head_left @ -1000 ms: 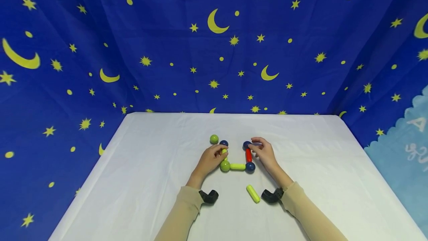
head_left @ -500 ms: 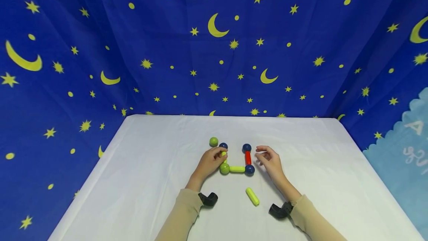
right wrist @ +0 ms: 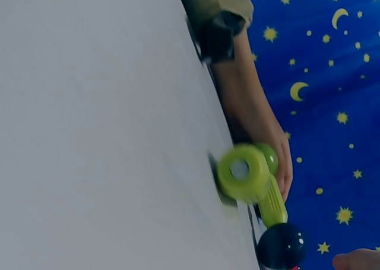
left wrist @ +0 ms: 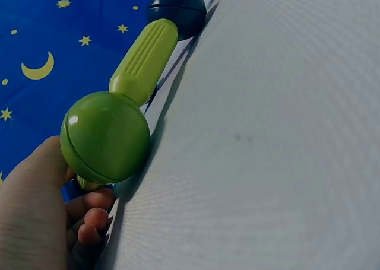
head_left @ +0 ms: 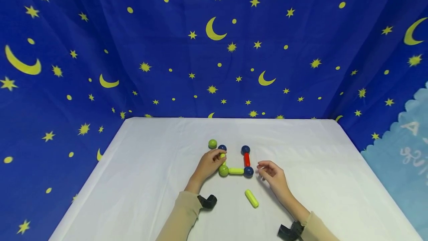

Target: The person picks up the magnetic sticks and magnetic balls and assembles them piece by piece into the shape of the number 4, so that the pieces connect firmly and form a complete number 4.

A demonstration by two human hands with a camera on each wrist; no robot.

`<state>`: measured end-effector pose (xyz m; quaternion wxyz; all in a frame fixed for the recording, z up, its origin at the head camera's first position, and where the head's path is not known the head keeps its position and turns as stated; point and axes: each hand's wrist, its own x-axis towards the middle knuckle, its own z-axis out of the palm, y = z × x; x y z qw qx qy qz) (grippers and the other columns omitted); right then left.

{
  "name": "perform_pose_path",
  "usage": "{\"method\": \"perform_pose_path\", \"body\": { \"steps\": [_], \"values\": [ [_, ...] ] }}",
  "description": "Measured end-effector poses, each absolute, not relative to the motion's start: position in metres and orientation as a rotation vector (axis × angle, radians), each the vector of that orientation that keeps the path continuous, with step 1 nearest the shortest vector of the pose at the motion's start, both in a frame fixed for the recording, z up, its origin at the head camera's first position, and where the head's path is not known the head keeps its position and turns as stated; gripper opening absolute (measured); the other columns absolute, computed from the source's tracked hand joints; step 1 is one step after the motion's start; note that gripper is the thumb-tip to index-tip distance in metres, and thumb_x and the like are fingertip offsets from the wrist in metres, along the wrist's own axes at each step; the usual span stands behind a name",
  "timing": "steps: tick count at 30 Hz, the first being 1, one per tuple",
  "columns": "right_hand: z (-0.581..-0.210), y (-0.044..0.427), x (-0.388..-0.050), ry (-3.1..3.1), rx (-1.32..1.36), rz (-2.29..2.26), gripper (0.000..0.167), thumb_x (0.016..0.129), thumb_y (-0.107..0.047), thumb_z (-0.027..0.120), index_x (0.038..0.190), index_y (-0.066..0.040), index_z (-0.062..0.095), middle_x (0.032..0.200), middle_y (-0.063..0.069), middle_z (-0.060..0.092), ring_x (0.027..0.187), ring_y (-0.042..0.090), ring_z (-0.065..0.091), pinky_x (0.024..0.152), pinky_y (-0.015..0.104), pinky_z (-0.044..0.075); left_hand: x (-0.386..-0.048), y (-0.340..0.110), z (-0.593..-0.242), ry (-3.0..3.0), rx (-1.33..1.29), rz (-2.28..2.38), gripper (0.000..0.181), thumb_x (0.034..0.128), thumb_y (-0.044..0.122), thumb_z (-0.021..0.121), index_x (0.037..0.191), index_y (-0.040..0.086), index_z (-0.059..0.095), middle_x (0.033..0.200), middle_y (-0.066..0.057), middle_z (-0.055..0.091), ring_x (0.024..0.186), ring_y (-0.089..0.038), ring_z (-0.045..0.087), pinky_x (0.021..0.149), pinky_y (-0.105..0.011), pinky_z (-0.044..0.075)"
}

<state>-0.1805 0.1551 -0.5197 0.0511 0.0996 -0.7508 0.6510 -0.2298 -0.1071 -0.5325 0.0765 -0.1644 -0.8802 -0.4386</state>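
Note:
On the white table stands a U-shaped toy chain of balls and rods. My left hand (head_left: 208, 163) pinches its left yellow-green rod (head_left: 223, 156), between a green ball (head_left: 223, 170) in front and a blue ball (head_left: 222, 147) behind. A second yellow-green rod (head_left: 236, 171) runs to the front-right blue ball (head_left: 248, 172); from there a red rod (head_left: 246, 159) leads to another blue ball (head_left: 245, 150). Right of the chain, my right hand (head_left: 273, 174) hovers with loosely bent fingers, holding nothing. The left wrist view shows the green ball (left wrist: 107, 136) close up, hiding most of the grip.
Behind the chain's left end lies a loose green ball (head_left: 212, 144). A loose yellow-green rod (head_left: 252, 198) lies in front, seen end-on in the right wrist view. Dark wrist mounts (head_left: 208, 201) stick out from both sleeves. Blue star-patterned cloth (head_left: 167, 47) surrounds the table.
My right hand has let go of the back-right blue ball and drawn away to the right and toward the front. My left hand keeps its place on the rod.

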Motion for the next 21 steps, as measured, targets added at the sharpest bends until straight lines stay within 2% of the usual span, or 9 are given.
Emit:
{"method": "perform_pose_path", "body": {
  "steps": [4,8,13,17,21],
  "values": [
    [-0.522,0.157,-0.169,-2.298,0.412,1.990,0.023,0.086,0.003,0.064,0.107,0.012,0.060,0.093,0.015,0.067,0.074,0.002,0.060,0.059,0.021,0.051,-0.229,-0.107,-0.532,-2.632,-0.489,-1.322,0.021,0.0900,0.022,0.065,0.109,0.012,0.068,0.080,0.001,0.058,0.067,-0.005,0.046,0.062,-0.018,0.041],
    [-0.529,0.159,-0.163,-2.301,0.617,2.029,0.025,0.084,0.006,0.065,0.108,0.013,0.059,0.095,0.021,0.064,0.076,0.000,0.060,0.061,0.019,0.052,-0.229,-0.107,-0.531,-2.623,-0.501,-1.323,0.021,0.0902,0.020,0.065,0.109,0.011,0.068,0.080,0.000,0.058,0.066,-0.004,0.046,0.061,-0.018,0.041],
    [-0.532,0.159,-0.161,-2.403,0.919,1.950,0.041,0.077,0.000,0.073,0.115,0.007,0.060,0.105,0.023,0.060,0.078,0.006,0.059,0.064,0.019,0.048,-0.230,-0.107,-0.531,-2.625,-0.502,-1.320,0.021,0.0900,0.021,0.065,0.108,0.011,0.069,0.080,0.000,0.058,0.065,-0.003,0.046,0.061,-0.018,0.041],
    [-0.532,0.159,-0.159,-2.515,1.148,1.823,0.053,0.075,-0.011,0.079,0.123,0.000,0.059,0.122,0.019,0.057,0.090,0.010,0.057,0.075,0.021,0.047,-0.230,-0.107,-0.531,-2.636,-0.492,-1.321,0.021,0.0900,0.021,0.065,0.109,0.012,0.068,0.080,0.001,0.058,0.066,-0.004,0.046,0.061,-0.018,0.041],
    [-0.530,0.160,-0.157,-2.573,1.259,1.835,0.055,0.075,-0.015,0.080,0.125,-0.005,0.059,0.129,0.018,0.055,0.110,0.003,0.053,0.090,0.019,0.046,-0.230,-0.107,-0.532,-2.635,-0.485,-1.326,0.022,0.0899,0.021,0.065,0.109,0.012,0.068,0.081,0.001,0.059,0.066,-0.004,0.047,0.062,-0.018,0.042]
  ]
}}
